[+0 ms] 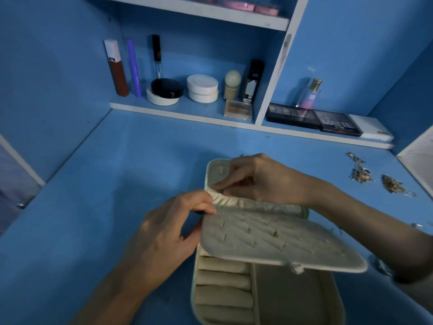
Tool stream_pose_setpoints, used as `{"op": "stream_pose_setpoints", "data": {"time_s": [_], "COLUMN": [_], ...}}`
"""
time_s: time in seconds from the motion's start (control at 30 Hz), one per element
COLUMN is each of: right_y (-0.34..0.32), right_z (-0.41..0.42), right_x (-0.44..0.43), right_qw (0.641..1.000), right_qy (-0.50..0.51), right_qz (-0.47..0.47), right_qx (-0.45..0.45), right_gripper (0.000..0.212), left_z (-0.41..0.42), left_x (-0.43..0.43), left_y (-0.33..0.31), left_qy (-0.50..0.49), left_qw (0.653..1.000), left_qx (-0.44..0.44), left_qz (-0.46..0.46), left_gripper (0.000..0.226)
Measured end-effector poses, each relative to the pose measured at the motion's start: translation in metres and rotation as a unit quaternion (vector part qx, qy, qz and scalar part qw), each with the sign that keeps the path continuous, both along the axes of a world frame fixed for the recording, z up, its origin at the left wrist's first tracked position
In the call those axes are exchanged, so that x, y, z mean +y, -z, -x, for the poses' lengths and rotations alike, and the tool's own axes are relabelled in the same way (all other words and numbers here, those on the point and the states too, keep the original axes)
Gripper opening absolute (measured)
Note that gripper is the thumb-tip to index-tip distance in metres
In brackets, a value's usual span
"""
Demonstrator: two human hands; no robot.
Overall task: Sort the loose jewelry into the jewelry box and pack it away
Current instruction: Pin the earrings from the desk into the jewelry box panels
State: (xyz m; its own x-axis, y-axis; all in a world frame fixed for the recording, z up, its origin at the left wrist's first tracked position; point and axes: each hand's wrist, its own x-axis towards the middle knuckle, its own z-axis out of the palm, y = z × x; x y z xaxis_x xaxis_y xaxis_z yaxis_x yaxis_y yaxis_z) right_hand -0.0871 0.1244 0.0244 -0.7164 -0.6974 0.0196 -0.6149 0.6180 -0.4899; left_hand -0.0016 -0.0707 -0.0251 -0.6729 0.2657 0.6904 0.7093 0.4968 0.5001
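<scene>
On pocket elastic (236,200): left hand (164,233), right hand (260,181)

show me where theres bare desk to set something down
Bare desk lies left of the jewelry box, out to the wall, and behind it up to the shelf edge. The right side is crowded with loose chains.

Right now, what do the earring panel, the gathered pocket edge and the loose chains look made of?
The earring panel: matte cream padded fabric, perhaps velvet, judging by its soft quilted surface. The gathered pocket edge: elasticated cloth, ruched. The loose chains: probably gold-tone metal; they glint in tangled heaps.
</scene>
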Motion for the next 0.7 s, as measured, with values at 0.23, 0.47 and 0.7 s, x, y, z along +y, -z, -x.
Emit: {"op": "stream_pose_setpoints", "data": {"time_s": [0.23,0.47,0.7], "right_y": [-0.001,-0.006,-0.027], "right_z": [0.003,0.005,0.003], "right_x": [0.003,-0.001,0.055], "right_qw": [0.999,0.999,0.994], "right_qy": [-0.003,0.0,0.109], "right_qz": [0.042,-0.009,0.021], "right_qx": [-0.031,-0.049,-0.004], "right_gripper": [0.012,0.004,0.012], "left_z": [-0.001,0.0,-0.002], "left_x": [0.001,0.0,0.001], "left_y": [-0.002,-0.001,-0.002], "left_qy": [0.001,-0.001,0.0], "left_qw": [1.0,1.0,1.0], "left_qx": [-0.002,-0.004,-0.003], "left_qz": [0.003,0.009,0.009], "left_gripper": [0.04,0.048,0.035]}}
